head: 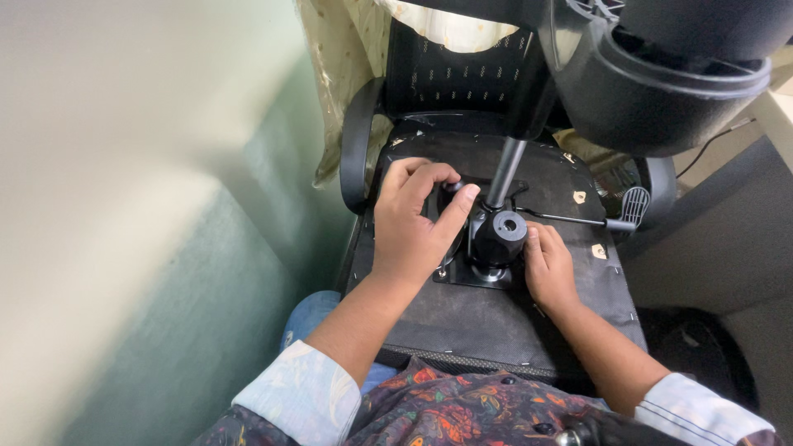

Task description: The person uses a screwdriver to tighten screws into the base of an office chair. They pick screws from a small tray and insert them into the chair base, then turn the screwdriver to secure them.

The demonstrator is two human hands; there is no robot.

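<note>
An office chair lies upside down before me, its seat underside (487, 318) a flat dark board. A black metal mechanism plate (462, 277) is fixed at its middle, with a round black knob (499, 231) and a grey gas cylinder (505, 172) rising from it. My left hand (413, 223) lies over the left part of the mechanism, fingers curled on it, thumb reaching toward the cylinder. My right hand (547, 268) presses on the plate just right of the knob, fingers tucked under it. A thin lever with a ribbed paddle (633, 206) sticks out to the right.
The black chair base (661, 83) looms at the top right. An armrest (355, 149) curves at the seat's left, the mesh backrest (454, 74) lies beyond. A pale green wall (140, 206) runs close on the left. A patterned curtain (343, 66) hangs behind.
</note>
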